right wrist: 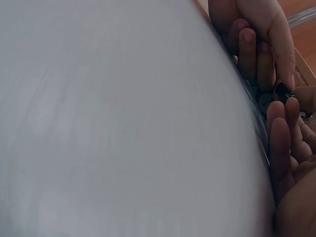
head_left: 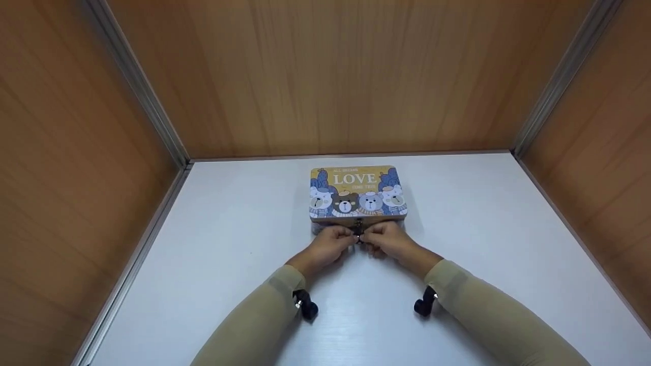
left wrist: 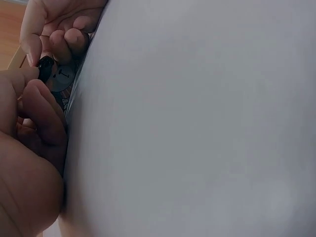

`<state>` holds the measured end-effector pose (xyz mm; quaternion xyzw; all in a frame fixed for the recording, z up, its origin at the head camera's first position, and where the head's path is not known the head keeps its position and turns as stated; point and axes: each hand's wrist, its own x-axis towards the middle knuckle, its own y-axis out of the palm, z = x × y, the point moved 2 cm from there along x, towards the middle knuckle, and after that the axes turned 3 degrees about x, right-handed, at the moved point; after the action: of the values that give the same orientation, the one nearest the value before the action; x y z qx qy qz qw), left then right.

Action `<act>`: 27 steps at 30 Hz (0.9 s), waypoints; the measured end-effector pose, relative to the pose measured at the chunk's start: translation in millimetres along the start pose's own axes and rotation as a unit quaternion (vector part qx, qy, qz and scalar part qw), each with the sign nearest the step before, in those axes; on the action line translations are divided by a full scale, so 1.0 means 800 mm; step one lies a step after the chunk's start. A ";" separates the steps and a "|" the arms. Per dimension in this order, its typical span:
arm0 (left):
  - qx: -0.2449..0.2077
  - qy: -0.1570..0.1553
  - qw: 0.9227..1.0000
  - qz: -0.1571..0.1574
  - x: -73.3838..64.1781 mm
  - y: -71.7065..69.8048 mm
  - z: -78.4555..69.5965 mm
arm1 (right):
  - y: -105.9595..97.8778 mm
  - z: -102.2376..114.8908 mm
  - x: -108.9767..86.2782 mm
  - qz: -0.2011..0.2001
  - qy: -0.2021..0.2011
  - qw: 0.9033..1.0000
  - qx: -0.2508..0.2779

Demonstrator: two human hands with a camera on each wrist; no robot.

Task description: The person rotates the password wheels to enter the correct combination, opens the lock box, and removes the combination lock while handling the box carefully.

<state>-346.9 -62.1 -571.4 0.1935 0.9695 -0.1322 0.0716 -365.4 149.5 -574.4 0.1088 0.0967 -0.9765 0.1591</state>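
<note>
A lidded tin box (head_left: 357,191) with "LOVE" lettering and cartoon bears stands on the white table, its lid down. At its front a dark metal clasp (head_left: 358,224) shows between the hands. From the left side, my left hand (head_left: 328,244) pinches a small black lock (left wrist: 45,69) below the clasp with thumb and forefinger. My right hand (head_left: 392,242) meets it from the other side, thumb and fingertips also pinching the lock, other fingers curled beneath. Fingers hide much of the lock and of the box's front wall.
The white table (head_left: 234,213) is bounded by a wooden back panel (head_left: 351,76) and wooden side panels (head_left: 76,152) with metal corner strips. Small black wrist devices (head_left: 306,306) hang from both sleeve cuffs, above the tabletop.
</note>
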 end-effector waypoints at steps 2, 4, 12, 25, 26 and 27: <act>0.004 0.004 1.000 -0.004 0.001 0.000 0.001 | 0.000 0.000 0.000 0.000 -0.001 1.000 0.008; 0.010 0.005 1.000 -0.008 0.002 0.001 0.001 | 0.001 -0.001 0.000 -0.001 0.001 1.000 0.016; 0.022 0.000 1.000 -0.003 0.002 0.000 0.002 | 0.003 0.001 -0.001 -0.004 0.002 1.000 0.004; 0.018 -0.016 1.000 0.000 0.001 -0.002 0.002 | 0.001 -0.001 0.001 -0.002 0.003 1.000 -0.003; 0.017 -0.015 1.000 0.000 0.001 -0.002 0.002 | 0.001 -0.002 0.001 -0.001 0.001 1.000 -0.004; 0.017 -0.015 1.000 0.000 0.001 -0.002 0.002 | 0.001 -0.002 0.002 -0.001 0.001 1.000 -0.004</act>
<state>-348.1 -63.4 -572.8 0.1932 0.9658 -0.1517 0.0824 -366.0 148.9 -576.3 0.1089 0.1006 -0.9761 0.1587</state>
